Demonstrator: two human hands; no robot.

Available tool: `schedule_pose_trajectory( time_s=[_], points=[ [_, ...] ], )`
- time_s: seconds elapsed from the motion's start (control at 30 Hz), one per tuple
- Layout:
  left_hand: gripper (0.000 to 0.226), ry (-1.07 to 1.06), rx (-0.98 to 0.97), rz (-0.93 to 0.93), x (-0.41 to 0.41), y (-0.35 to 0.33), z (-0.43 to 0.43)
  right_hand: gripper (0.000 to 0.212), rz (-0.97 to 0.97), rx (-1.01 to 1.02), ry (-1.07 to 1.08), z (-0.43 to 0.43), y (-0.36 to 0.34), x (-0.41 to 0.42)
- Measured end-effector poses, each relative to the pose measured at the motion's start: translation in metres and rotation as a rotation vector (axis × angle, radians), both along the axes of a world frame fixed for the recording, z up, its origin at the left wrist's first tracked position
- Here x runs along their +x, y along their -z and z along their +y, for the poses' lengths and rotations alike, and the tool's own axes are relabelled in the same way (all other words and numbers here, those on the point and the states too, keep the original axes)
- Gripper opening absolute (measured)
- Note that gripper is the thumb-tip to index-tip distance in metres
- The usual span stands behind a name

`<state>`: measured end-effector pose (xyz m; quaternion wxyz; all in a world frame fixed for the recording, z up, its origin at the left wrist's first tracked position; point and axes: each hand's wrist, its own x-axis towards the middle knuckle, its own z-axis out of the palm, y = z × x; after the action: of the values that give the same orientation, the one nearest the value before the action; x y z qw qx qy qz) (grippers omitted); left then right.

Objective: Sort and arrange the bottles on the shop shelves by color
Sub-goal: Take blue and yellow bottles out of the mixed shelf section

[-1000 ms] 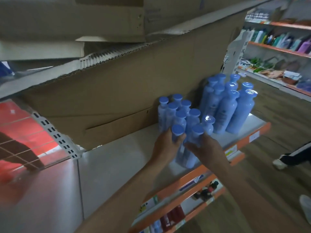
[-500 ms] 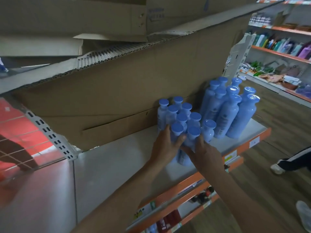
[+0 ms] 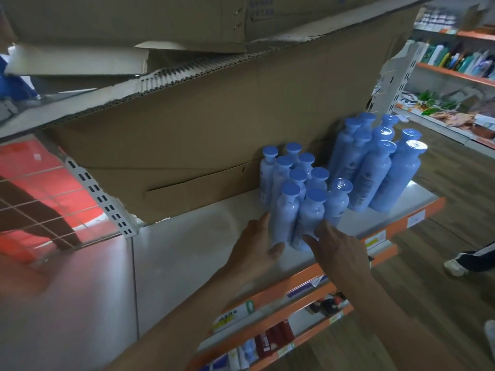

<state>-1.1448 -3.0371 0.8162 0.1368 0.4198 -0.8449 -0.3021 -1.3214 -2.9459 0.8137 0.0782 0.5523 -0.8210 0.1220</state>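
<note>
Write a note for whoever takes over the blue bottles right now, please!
Left hand: holds the front-left small bottle near its base.
Right hand: open, fingers touching the front-right small bottle.
Both stand on the shelf in the small blue group, beside the tall blue bottles.
Done: blues together.
Left: let go, probably straighten the rows.
</note>
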Motion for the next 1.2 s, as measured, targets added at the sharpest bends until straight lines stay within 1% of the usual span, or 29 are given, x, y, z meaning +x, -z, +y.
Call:
schedule_pose_trajectory(
  time_s=[0.03,0.17,0.27,0.4,0.47,0.53,0.6,0.73,0.8,0.83,0.9,1.0,1.1,1.2],
  points=[
    [0.077,-0.002,-0.03,-0.046,0.007,0.003,0.002,0.038,0.019,0.001,-0.077,0.002,0.002,0.004],
    [0.071,-0.047,-0.171,-0.169,0.038,0.008,0.006,0.031,-0.011,-0.015,-0.366,-0.001,0.005,0.027],
    [0.069,-0.119,-0.25,-0.245,0.067,0.007,0.005,0.041,-0.073,0.031,-0.504,-0.015,0.002,0.052],
    [0.069,-0.265,-0.228,-0.286,0.125,0.004,0.01,0.053,-0.058,0.069,-0.656,-0.043,0.0,0.092],
    [0.07,-0.364,-0.2,-0.293,0.161,0.003,0.016,0.059,-0.044,0.112,-0.723,-0.057,-0.002,0.117],
    [0.07,-0.476,-0.206,-0.346,0.2,0.001,0.021,0.069,-0.051,0.124,-0.801,-0.071,-0.002,0.146],
    [0.072,-0.578,-0.235,-0.402,0.242,-0.002,0.028,0.067,-0.043,0.123,-0.868,-0.084,-0.007,0.177],
    [0.075,-0.777,-0.247,-0.424,0.323,-0.01,0.047,0.061,-0.076,0.175,-1.014,-0.097,-0.019,0.244],
    [0.079,-0.854,-0.261,-0.425,0.359,-0.015,0.055,0.061,-0.087,0.172,-1.074,-0.1,-0.026,0.278],
    [0.077,-0.878,-0.255,-0.412,0.377,-0.017,0.058,0.062,-0.089,0.168,-1.099,-0.102,-0.029,0.297],
    [0.07,-0.911,-0.237,-0.373,0.411,-0.02,0.061,0.064,-0.093,0.168,-1.123,-0.104,-0.031,0.33],
    [0.071,-0.955,-0.239,-0.35,0.461,-0.023,0.061,0.072,-0.052,0.159,-1.162,-0.107,-0.038,0.382],
    [0.072,-0.97,-0.283,-0.319,0.506,-0.028,0.058,0.064,-0.096,0.168,-1.172,-0.108,-0.039,0.425],
    [0.075,-1.018,-0.36,-0.257,0.547,-0.029,0.053,0.063,-0.119,0.133,-1.169,-0.108,-0.036,0.463]
  ],
)
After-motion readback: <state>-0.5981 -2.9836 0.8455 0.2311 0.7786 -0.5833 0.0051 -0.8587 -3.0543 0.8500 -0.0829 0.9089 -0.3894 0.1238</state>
